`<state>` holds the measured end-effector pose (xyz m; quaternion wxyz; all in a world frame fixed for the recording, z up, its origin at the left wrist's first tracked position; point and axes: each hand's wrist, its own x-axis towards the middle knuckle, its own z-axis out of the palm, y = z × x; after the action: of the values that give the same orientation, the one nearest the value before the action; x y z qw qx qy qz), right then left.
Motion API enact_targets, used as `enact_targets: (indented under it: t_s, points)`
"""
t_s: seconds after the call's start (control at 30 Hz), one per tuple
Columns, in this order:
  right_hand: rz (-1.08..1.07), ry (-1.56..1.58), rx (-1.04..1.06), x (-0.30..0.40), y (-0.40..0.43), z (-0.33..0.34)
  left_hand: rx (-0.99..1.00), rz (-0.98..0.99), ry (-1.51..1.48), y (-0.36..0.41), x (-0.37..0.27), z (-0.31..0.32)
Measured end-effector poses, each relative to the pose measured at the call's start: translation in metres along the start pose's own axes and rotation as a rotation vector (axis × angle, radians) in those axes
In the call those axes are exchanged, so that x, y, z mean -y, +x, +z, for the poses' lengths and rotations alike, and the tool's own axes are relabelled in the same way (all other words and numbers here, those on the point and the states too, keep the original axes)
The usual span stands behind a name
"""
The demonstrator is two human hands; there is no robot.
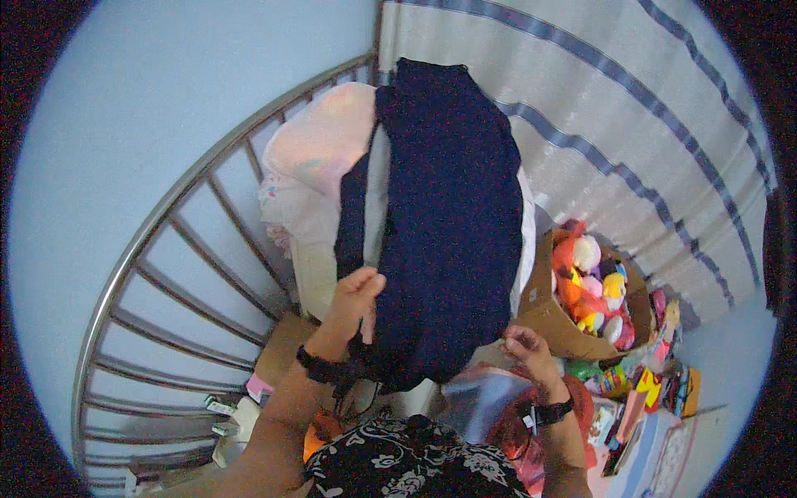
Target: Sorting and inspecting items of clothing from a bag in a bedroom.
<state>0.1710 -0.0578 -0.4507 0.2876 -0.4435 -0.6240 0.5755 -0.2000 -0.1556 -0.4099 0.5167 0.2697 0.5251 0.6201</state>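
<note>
A dark navy garment [451, 211] lies spread lengthwise on a pile in front of me, with a grey strip [377, 193] showing along its left side. My left hand [358, 302] is at the garment's left edge, thumb and forefinger pinched at the lower end of the grey strip. By the lower right corner of the navy cloth is my right hand [526, 348], its fingers curled and thumb close to the forefinger; whether it holds the edge I cannot tell. Both wrists wear black bands. Under the garment, pale pink and white folded fabrics [324, 143] stick out to the left.
A curved metal railing [168, 215] runs along the left by a pale blue wall. To the right stands a cardboard box [542, 305] of plush toys [585, 286], before a striped curtain [560, 75]. Bagged items and books lie at the lower right, beside red plastic [579, 404].
</note>
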Motion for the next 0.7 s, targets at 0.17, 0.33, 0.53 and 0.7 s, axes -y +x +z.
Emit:
enact_targets:
  t_s: [0.17,0.33,0.53,0.7]
  points:
    - [0.208,0.218,-0.139,-0.016,-0.063,-0.010,-0.240,0.360,0.102,0.013,0.025,-0.009]
    - [0.176,0.186,-0.172,-0.045,-0.103,-0.005,-0.197,0.579,0.708,0.000,0.013,0.031]
    - [0.239,0.286,-0.152,-0.041,-0.114,0.009,-0.208,0.786,0.698,-0.036,-0.019,0.035]
    - [0.231,0.321,-0.206,-0.057,-0.142,-0.004,-0.189,0.744,0.619,-0.053,-0.041,0.038]
